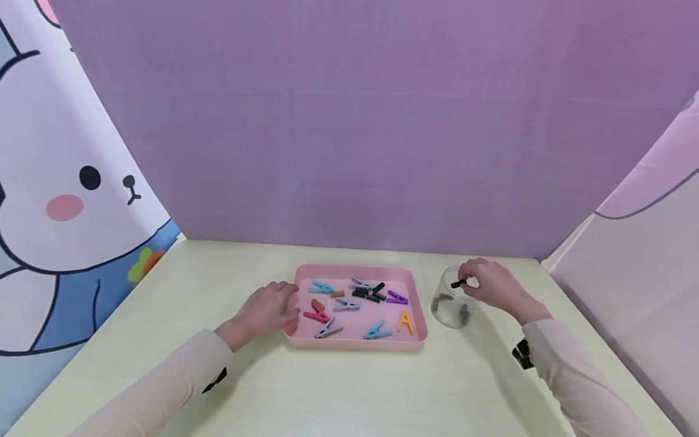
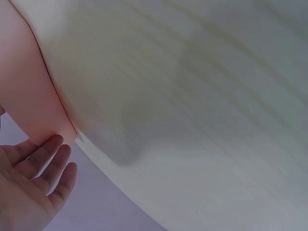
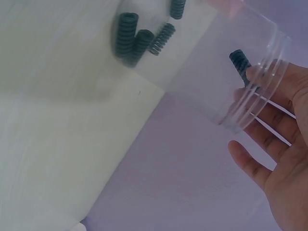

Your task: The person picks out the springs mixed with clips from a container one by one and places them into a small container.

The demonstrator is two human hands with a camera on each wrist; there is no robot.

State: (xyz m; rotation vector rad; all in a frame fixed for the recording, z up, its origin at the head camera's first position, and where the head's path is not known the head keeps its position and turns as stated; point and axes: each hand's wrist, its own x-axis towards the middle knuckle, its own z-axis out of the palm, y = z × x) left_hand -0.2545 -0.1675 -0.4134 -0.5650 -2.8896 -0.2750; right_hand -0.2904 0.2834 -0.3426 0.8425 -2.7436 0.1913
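Note:
My right hand pinches a dark coil spring at the mouth of a clear jar, the spring's far end inside the rim. Several similar dark springs lie at the jar's bottom in the right wrist view. My left hand rests its loosely bent fingertips at the left edge of a pink tray. In the tray lie more black springs, small gold-brown springs and several plastic clips, among them a purple clip and a red clip.
The jar stands on the pale tabletop, just right of the tray. A purple backdrop rises behind the table. At the left hangs a cartoon-printed cloth, and a light cloth borders the right side.

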